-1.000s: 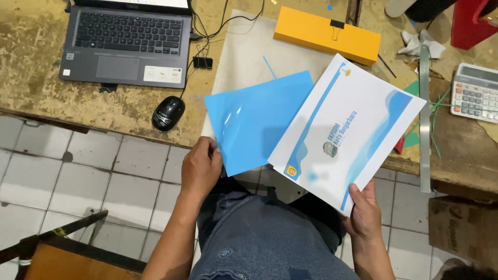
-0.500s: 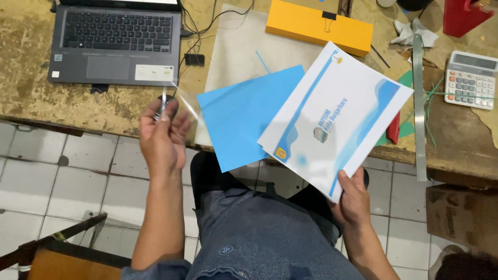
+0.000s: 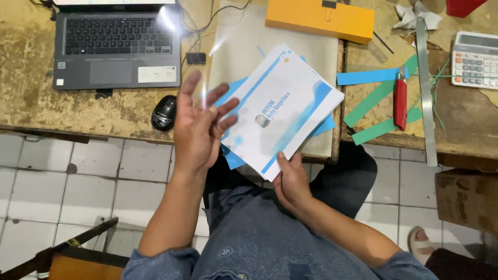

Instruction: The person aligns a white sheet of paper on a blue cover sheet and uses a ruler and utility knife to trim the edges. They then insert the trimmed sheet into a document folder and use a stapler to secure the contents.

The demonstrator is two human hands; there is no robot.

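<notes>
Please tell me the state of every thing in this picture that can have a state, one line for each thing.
laptop: lid open, keyboard showing.
white printed sheet: held at its lower edge by the right hand, over the blue sheet.
left hand: open, fingers spread, a clear film seems to lie against them.
computer mouse: resting on the table, untouched.
red cutter: lying on green strips; blade not discernible.

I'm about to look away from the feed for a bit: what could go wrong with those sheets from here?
1. The right hand pinches only the bottom edge of the white printed sheet; it may sag or slip.
2. The blue sheet under it shows no grip of its own, and the left hand is open, so it might slide off toward the lap.
</notes>
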